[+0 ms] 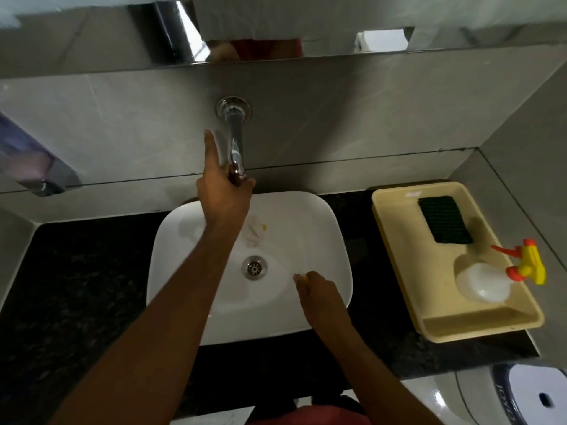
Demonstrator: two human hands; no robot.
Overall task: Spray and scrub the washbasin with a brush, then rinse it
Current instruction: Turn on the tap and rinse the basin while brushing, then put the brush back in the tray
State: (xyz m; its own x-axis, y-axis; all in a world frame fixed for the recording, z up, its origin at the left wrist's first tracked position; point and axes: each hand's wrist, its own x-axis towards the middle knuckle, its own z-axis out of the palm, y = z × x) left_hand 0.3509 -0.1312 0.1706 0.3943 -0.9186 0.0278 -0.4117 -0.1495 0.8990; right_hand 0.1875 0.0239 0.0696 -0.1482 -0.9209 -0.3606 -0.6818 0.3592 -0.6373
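Note:
A white washbasin (319,228) sits on a black counter, its metal drain (254,267) in the middle. A chrome tap (234,139) juts from the wall above it. My left hand (222,191) is at the tap's tip, thumb and fingers around the spout end, index finger stretched up. My right hand (319,291) rests inside the basin's right side, fingers curled, something small and yellowish at the fingertips. A pale smear with a yellow bit (256,231) lies on the basin below the tap. A green scrub brush (445,220) and a spray bottle (491,279) lie in a beige tray (395,240).
The black stone counter (76,286) extends left of the basin. A soap dispenser (33,161) hangs on the left wall. Grey tiled walls close in at the back and right. A white bin lid (534,394) stands below at the lower right.

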